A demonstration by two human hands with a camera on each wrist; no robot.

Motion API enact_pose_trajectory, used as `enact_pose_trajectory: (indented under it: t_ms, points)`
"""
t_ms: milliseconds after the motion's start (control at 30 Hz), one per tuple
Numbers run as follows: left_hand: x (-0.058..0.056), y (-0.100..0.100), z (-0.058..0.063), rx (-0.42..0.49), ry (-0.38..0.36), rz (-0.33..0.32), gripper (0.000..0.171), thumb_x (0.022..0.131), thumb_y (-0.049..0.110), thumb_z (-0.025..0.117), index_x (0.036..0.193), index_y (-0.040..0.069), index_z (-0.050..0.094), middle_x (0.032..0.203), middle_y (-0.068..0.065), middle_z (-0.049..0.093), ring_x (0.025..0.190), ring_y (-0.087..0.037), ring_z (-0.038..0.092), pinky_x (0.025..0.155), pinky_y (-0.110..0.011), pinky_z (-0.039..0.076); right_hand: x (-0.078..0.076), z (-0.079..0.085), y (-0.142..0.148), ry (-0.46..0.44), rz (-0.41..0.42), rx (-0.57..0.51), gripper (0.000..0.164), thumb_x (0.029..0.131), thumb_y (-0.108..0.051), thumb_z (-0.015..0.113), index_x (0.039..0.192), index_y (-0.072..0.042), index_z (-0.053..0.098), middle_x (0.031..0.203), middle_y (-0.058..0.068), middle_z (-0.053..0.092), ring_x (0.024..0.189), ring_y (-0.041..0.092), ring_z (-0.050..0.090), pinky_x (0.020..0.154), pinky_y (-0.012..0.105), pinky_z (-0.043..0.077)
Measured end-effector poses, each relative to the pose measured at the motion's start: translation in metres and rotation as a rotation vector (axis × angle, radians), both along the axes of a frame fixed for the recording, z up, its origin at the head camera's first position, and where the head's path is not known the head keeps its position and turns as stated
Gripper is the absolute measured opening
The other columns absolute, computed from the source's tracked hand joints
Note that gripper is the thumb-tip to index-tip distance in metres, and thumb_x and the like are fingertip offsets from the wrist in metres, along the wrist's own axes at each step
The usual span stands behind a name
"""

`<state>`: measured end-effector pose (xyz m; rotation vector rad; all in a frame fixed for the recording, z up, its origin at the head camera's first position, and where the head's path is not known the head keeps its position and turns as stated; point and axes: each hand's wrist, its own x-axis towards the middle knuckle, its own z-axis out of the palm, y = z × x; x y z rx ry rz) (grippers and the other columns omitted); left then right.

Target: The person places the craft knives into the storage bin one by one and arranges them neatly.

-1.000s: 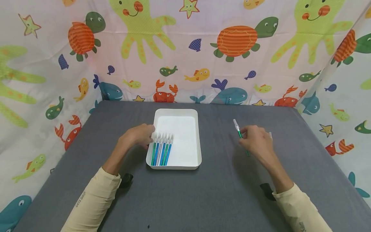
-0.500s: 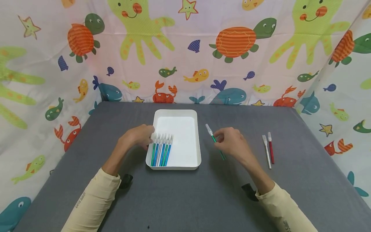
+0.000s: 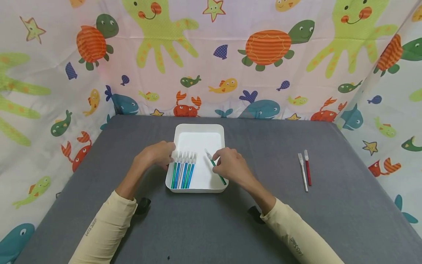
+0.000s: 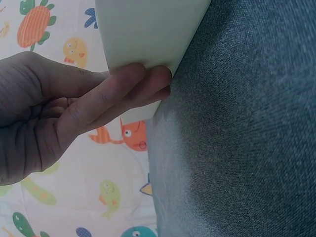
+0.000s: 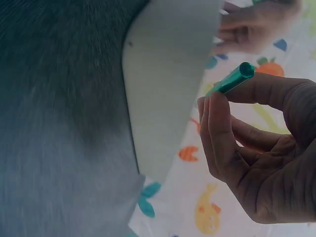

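Note:
My right hand (image 3: 232,165) pinches a green craft knife (image 3: 223,180) with a translucent cap, held over the right half of the white tray (image 3: 201,137). In the right wrist view the knife's metallic green butt end (image 5: 236,78) sticks out between thumb and fingers. On the tray's left side my left hand (image 3: 159,153) grips the wall. From the left wrist, its fingertips (image 4: 131,74) press the outer wall while the thumb goes behind the rim. Several capped craft knives (image 3: 183,175), blue, green and silver, lie side by side in the tray's lower left, caps pointing away.
On the grey table (image 3: 204,227), to the right, lie a silver craft knife (image 3: 303,175) and a red craft knife (image 3: 308,170), side by side. A curtain (image 3: 204,44) printed with sea animals rises behind the table and along both sides.
My right hand has carried the green craft knife leftward from the table's right side to over the tray, uncovering the silver and red knives. My left hand has stayed at the tray wall.

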<state>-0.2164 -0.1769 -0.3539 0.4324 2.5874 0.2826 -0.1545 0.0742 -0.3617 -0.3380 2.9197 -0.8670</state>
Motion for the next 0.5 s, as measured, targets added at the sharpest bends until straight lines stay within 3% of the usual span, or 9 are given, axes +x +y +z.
enact_pose_trajectory:
  t_ms: [233, 500]
  points:
    - [-0.002, -0.001, 0.001, 0.011, -0.019, 0.015, 0.038, 0.103, 0.012, 0.064, 0.137, -0.003, 0.055, 0.112, -0.016, 0.068, 0.091, -0.021, 0.065, 0.079, -0.031, 0.057, -0.012, -0.016, -0.023, -0.024, -0.002, 0.02, 0.023, 0.086, -0.009, 0.075, 0.109, -0.005, 0.078, 0.09, 0.007, 0.076, 0.077, 0.018, 0.066, 0.063, 0.03, 0.051]
    - [0.0, -0.001, -0.001, 0.03, -0.019, 0.027, 0.038, 0.103, 0.011, 0.064, 0.138, -0.004, 0.055, 0.115, -0.017, 0.068, 0.092, -0.021, 0.067, 0.083, -0.034, 0.06, -0.013, -0.03, -0.037, -0.078, -0.024, 0.003, 0.028, 0.089, -0.01, 0.075, 0.116, -0.002, 0.074, 0.092, 0.008, 0.071, 0.08, 0.019, 0.062, 0.069, 0.032, 0.05]
